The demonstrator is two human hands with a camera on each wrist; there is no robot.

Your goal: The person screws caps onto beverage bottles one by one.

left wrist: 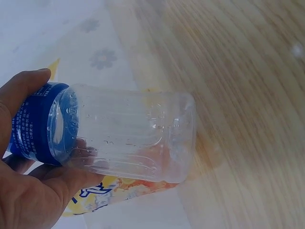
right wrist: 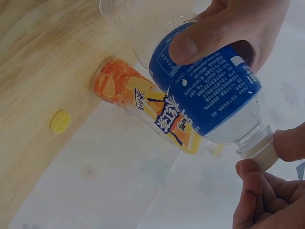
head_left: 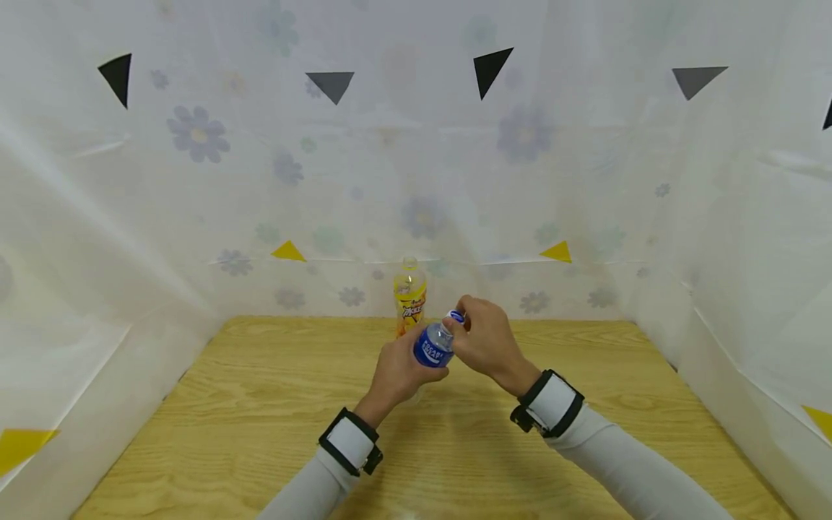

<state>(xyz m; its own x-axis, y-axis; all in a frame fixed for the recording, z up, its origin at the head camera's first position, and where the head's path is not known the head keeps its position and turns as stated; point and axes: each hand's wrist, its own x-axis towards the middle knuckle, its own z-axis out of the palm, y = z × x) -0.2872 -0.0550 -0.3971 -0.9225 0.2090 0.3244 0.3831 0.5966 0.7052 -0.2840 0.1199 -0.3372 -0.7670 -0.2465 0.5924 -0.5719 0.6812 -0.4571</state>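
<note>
My left hand (head_left: 401,367) grips a clear plastic bottle (head_left: 434,347) round its blue label, seen closely as the blue label (right wrist: 205,86) in the right wrist view. The bottle's transparent lower part (left wrist: 128,131) holds only a few droplets. At its neck, my right hand (head_left: 484,336) pinches the white cap (right wrist: 263,151) between thumb and fingers; the cap sits on the mouth. Just behind stands an iced-tea bottle (head_left: 410,300) with a yellow and orange label, upright and uncapped, partly hidden by the left hand.
A yellow bottle cap (right wrist: 60,121) lies on the wooden table (head_left: 273,404) beside the iced-tea bottle. White flower-patterned sheeting (head_left: 416,166) encloses the table at the back and sides, with black, grey and yellow triangles on it.
</note>
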